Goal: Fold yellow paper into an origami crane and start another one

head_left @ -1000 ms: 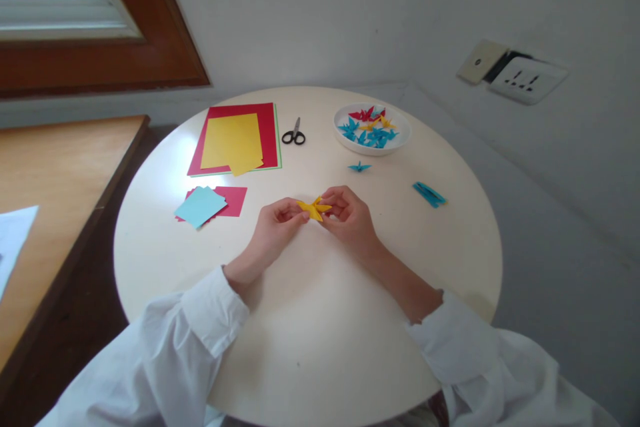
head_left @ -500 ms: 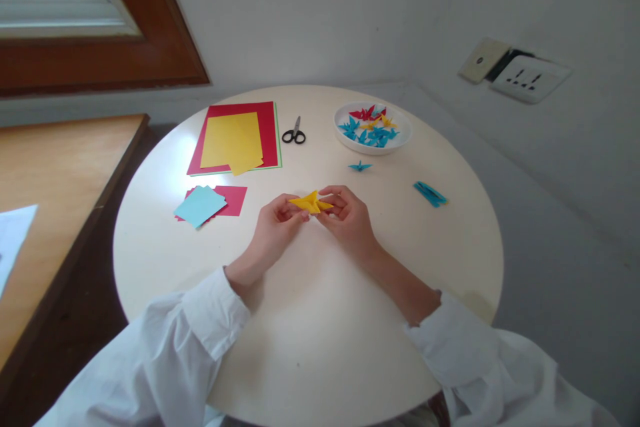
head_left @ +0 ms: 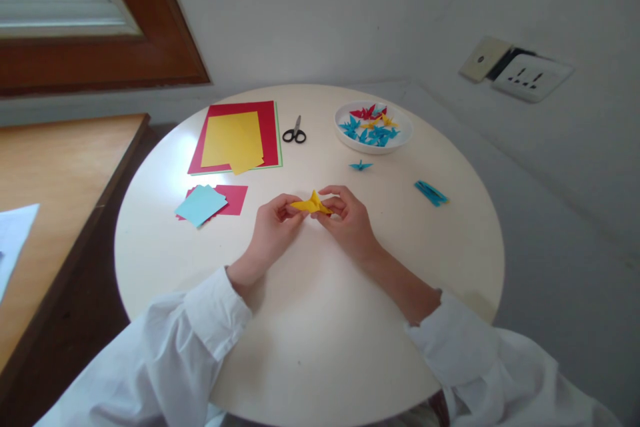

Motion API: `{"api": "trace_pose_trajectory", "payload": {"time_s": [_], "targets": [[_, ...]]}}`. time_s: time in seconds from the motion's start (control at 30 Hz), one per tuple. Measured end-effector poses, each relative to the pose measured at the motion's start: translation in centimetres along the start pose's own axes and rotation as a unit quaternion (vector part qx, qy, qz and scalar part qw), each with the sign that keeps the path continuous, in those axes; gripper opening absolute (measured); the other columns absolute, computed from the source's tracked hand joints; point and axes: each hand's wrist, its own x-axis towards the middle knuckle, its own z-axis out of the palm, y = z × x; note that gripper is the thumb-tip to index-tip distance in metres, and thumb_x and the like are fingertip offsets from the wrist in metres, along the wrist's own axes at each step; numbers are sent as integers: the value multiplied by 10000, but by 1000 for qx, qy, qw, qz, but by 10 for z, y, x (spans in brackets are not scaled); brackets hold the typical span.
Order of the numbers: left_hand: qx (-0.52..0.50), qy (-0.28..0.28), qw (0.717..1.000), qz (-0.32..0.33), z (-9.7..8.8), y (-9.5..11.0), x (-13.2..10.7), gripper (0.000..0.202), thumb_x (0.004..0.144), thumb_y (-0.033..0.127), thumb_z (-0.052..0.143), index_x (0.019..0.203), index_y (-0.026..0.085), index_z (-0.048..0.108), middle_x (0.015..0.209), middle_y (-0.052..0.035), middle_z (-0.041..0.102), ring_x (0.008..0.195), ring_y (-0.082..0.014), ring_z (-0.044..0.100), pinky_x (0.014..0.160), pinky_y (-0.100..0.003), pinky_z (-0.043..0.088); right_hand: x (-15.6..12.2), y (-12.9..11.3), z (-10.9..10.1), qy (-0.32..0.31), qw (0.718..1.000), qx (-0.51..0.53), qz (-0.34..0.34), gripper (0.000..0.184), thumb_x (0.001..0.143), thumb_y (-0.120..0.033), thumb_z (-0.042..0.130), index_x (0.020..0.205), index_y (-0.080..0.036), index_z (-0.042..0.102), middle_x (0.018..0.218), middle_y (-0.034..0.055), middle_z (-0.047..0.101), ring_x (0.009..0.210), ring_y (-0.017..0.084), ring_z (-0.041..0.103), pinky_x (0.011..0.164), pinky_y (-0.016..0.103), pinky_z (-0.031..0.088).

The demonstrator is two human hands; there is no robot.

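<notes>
Between my two hands is a yellow origami crane (head_left: pixel 313 203), its pointed parts spread to both sides and a peak standing up in the middle. My left hand (head_left: pixel 275 223) pinches its left side between thumb and fingers. On the other side, my right hand (head_left: pixel 350 219) grips the right part, with the fingers bent around its edge. The fingertips hide some of the folds. A finished blue paper crane (head_left: pixel 361 165) lies on the table beyond my right hand.
Beyond it stands a white dish (head_left: pixel 370 149) of red, yellow and blue cranes. Black-handled scissors (head_left: pixel 295 133) lie near yellow sheets (head_left: pixel 231 140) on red paper (head_left: pixel 271 133). Light blue squares (head_left: pixel 201 205) are at left, folded blue strips (head_left: pixel 431 193) at right, all on a round white table (head_left: pixel 320 320).
The right side of the yellow crane has tilted downward and sits deeper between my right fingers. Both hands have stayed in nearly the same place.
</notes>
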Motion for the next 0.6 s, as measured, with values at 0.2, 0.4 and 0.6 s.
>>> {"api": "trace_pose_trajectory", "payload": {"time_s": [0.2,0.4,0.6], "targets": [[136,-45,989,46,-1,-6,-1,119,722,163,543,785,152,643,744,-36,671,655,-136,587,610,-247,443,-2,-2,-3,-40,995,-95,-16,295,682,-151,569,961,-234,522,770,-10,643,764,143,655,713,283,519],[167,-82,978,97,-2,-7,-1,106,751,159,516,749,174,622,758,-43,639,658,-149,578,603,-264,440,-2,-3,-4,-46,991,-122,-31,322,677,-154,571,981,-232,496,699,-40,591,665,124,613,691,272,500],[141,-106,978,112,-2,-5,-2,130,703,131,578,803,205,618,857,-43,613,751,-165,589,661,-275,461,-1,-4,-6,-36,988,-145,-29,337,667,-139,574,979,-248,510,637,-61,555,609,124,582,640,256,474]]}}
